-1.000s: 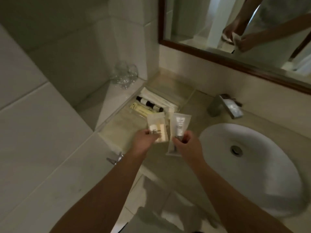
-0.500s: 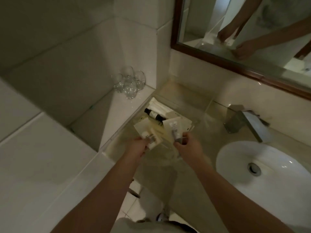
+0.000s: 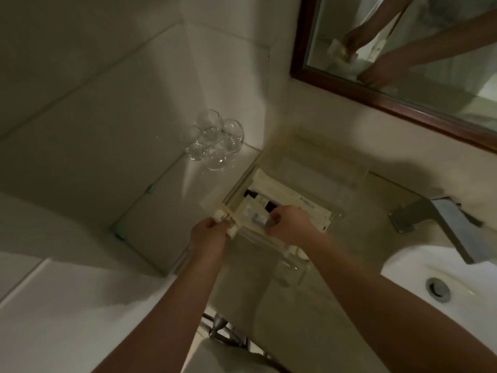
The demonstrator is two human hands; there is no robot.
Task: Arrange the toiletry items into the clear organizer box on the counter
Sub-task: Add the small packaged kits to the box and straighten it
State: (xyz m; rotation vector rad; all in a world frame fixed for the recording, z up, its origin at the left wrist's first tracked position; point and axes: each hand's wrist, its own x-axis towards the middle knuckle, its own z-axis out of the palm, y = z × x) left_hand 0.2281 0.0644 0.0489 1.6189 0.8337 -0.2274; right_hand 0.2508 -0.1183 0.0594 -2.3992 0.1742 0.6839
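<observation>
Both forearms reach forward from 6 o'clock over the counter [image 3: 282,305]. The left hand [image 3: 208,235] pinches a pale sachet [image 3: 228,215] at the clear organizer box's [image 3: 333,222] 9 o'clock rim. The right hand [image 3: 290,224] grips a white tube [image 3: 252,212], lying tilted inside the box over a dark bottle [image 3: 251,194]. Glasses [image 3: 215,141] stand at 11 o'clock; sink [image 3: 419,267] at 3 o'clock.

Pale cream packet [image 3: 227,220] with a faint whitish print; white tube [image 3: 252,214] with grey lettering and a grey cap; black bottle [image 3: 251,194] with a white label; clear organizer box [image 3: 293,270], colourless; clear glasses [image 3: 215,142]; beige veined counter [image 3: 295,319]; white sink [image 3: 403,267]; dark reddish-brown mirror frame [image 3: 298,44]; brushed grey tap [image 3: 435,214]
</observation>
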